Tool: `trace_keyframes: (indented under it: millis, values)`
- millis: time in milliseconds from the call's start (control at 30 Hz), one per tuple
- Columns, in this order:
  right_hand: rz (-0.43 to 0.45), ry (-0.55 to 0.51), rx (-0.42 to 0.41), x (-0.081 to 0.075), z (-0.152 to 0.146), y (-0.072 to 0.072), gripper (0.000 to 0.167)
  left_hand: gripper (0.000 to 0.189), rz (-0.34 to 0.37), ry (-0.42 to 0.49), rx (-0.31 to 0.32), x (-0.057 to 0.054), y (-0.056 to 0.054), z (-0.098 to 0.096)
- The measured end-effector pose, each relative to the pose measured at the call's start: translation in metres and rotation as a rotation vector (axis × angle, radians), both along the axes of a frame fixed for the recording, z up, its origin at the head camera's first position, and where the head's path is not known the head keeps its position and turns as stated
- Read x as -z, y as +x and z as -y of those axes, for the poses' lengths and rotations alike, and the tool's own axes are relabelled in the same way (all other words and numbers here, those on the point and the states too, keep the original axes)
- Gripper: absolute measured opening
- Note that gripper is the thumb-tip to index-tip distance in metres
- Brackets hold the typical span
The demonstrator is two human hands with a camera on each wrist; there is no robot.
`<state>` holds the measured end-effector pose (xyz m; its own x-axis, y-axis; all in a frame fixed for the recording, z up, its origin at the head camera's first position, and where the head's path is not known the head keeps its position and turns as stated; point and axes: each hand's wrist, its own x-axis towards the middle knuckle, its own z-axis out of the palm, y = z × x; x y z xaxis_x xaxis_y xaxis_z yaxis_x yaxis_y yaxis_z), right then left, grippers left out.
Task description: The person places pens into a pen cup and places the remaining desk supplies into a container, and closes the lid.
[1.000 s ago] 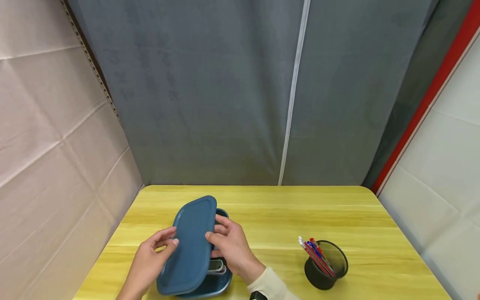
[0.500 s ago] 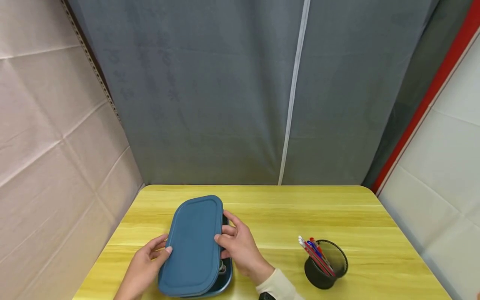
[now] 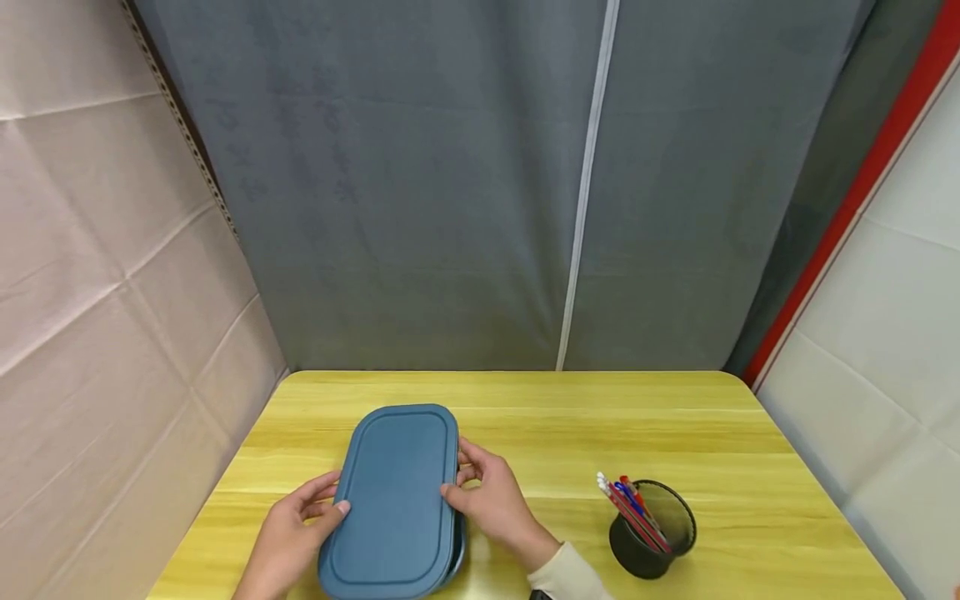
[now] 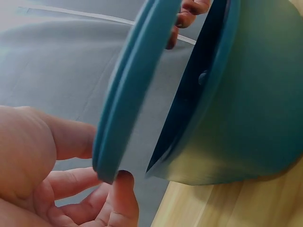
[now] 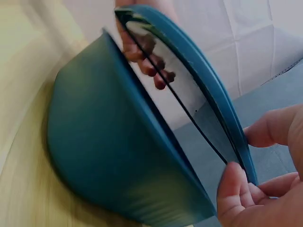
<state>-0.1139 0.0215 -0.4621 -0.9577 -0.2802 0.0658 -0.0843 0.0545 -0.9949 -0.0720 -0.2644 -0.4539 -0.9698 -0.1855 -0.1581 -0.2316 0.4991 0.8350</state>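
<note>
A blue rectangular lid (image 3: 393, 500) with rounded corners hovers over a matching blue box (image 4: 255, 94). Both wrist views show a gap between the lid's underside and the box rim. My left hand (image 3: 288, 529) pinches the lid's left edge between thumb and fingers. On the opposite edge, my right hand (image 3: 495, 500) grips the lid with its thumb on top and fingers beneath. In the head view the lid hides nearly all of the box; only a strip of it shows at the lower right. What lies inside is hidden there.
To the right on the wooden table (image 3: 555, 450) stands a black mesh pen cup (image 3: 648, 533) with several pencils and pens leaning in it. A grey curtain (image 3: 420, 208) hangs behind the table, with pale cloth walls (image 3: 112, 333) at the sides.
The lid has swung from a tilt to nearly level and shifted right and down over the box, covering the contents seen earlier. Both hands have kept hold of it; the right moved right.
</note>
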Motion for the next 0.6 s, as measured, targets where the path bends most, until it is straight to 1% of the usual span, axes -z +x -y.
trace_keyframes:
  millis: [100, 233, 467, 600]
  values:
    - [-0.036, 0.073, 0.014, 0.004, -0.002, -0.001, 0.082, 0.057, -0.007, -0.013, 0.0, 0.001, -0.002, -0.003]
    - [-0.061, 0.129, 0.021, 0.008, -0.002, -0.001, 0.084, 0.056, -0.015, -0.026, -0.009, 0.003, -0.004, -0.007]
    - [-0.069, 0.172, 0.033, 0.013, -0.003, -0.003, 0.079, 0.058, -0.029, -0.049, -0.012, 0.007, -0.007, -0.011]
    - [-0.054, 0.181, 0.037, 0.016, -0.003, -0.004, 0.077, 0.059, -0.021, -0.056, -0.013, 0.009, -0.009, -0.012]
